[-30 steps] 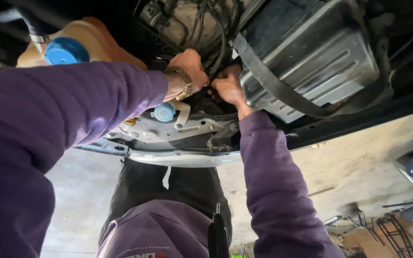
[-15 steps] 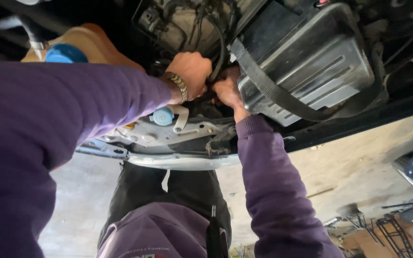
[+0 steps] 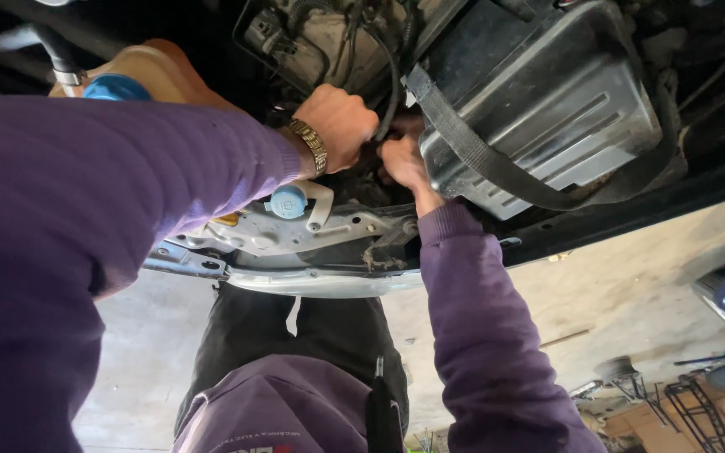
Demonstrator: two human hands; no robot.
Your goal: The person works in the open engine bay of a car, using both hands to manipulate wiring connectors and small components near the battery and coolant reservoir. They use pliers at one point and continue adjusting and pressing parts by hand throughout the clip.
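Engine bay, both hands at hose bundle.
I see left hand clenched on dark hoses, beside black housing; right hand below, grip I cannot tell. Best I steady the bundle, working slowly by feel; fastener hidden behind fingers.

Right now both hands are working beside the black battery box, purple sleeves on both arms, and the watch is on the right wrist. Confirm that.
Wrong wrist. The head view shows the watch on the left hand; the right hand has none. Everything else stands: both work beside the black battery box.
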